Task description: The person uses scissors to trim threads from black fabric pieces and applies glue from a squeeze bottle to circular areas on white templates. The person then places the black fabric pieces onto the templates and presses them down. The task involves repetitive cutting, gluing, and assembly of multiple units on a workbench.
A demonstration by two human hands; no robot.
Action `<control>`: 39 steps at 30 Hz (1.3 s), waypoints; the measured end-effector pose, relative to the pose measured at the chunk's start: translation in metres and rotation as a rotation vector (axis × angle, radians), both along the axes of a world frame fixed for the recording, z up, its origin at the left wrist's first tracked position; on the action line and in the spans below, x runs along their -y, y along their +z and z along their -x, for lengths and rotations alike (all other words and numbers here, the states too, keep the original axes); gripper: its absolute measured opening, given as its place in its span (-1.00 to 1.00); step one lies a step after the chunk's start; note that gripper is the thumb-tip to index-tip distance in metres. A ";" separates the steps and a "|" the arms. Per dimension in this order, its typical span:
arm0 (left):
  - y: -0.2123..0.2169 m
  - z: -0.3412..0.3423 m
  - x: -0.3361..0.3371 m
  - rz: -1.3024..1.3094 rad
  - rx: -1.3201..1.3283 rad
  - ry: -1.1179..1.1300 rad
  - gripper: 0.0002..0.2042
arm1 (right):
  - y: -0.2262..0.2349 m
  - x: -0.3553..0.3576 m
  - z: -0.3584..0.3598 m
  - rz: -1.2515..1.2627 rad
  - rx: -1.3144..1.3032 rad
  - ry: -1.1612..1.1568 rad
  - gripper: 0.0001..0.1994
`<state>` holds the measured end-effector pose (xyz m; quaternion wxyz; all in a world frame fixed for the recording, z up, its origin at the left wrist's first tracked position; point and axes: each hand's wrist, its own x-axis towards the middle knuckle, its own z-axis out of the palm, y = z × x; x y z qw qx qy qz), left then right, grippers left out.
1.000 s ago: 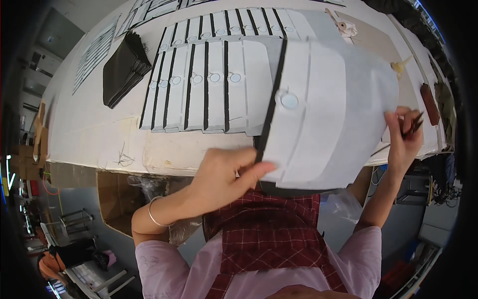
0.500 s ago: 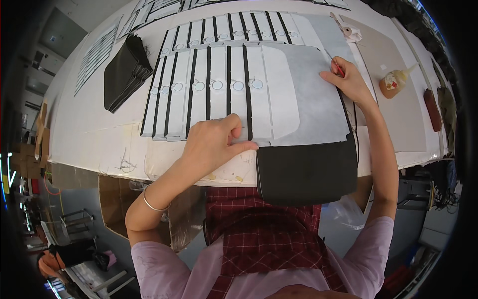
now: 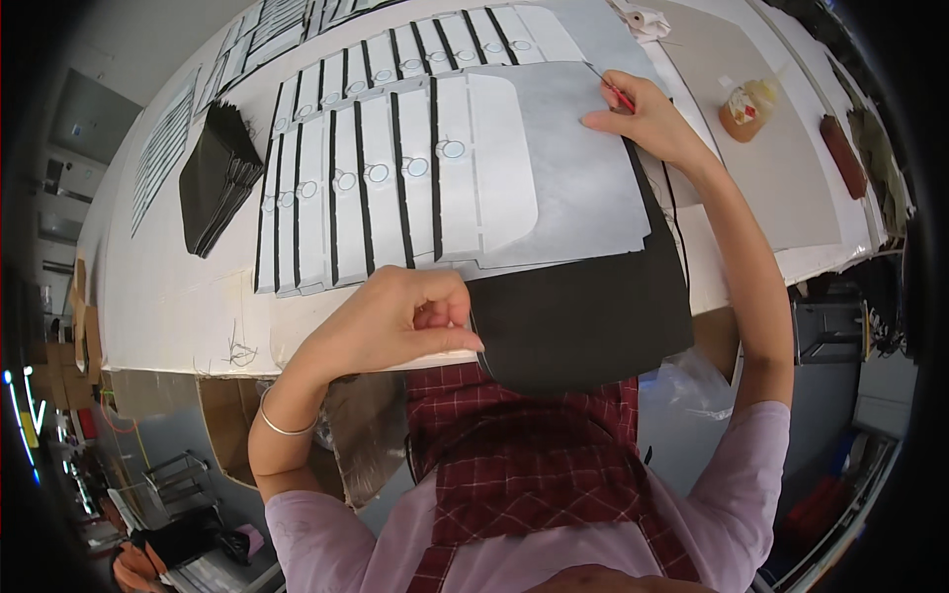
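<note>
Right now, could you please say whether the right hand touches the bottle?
Apart: the head view shows grey board between the right hand and the bottle.

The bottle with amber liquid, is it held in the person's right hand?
No, the amber bottle is on the beige board, apart from the right hand, which holds a thin red tool.

Overlapping pale panels (image 3: 583,148), black piece (image 3: 583,321), slender red tool (image 3: 619,96).
Panels: white and grey, black-striped, each visible round spot pale and ringed; fanned flat in a row, rightmost fully exposed. Black piece: flat, partly beneath it, near corners rounded, overhanging the table's near edge. Tool: tilted, pointing far-left.
</note>
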<state>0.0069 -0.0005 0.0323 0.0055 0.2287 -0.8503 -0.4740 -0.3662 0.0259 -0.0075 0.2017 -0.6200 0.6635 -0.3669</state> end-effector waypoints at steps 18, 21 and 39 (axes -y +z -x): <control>-0.008 0.112 -0.013 0.103 -0.369 0.011 -0.93 | 0.044 -0.132 0.011 0.028 -0.007 -0.221 -0.59; -0.012 0.138 -0.021 0.119 -0.407 -0.080 -0.88 | 0.033 -0.178 0.005 0.023 0.211 -0.221 -0.62; -0.003 0.177 -0.034 -0.169 -0.049 -0.016 -0.86 | 0.004 -0.221 -0.075 -0.215 0.246 -0.141 -0.67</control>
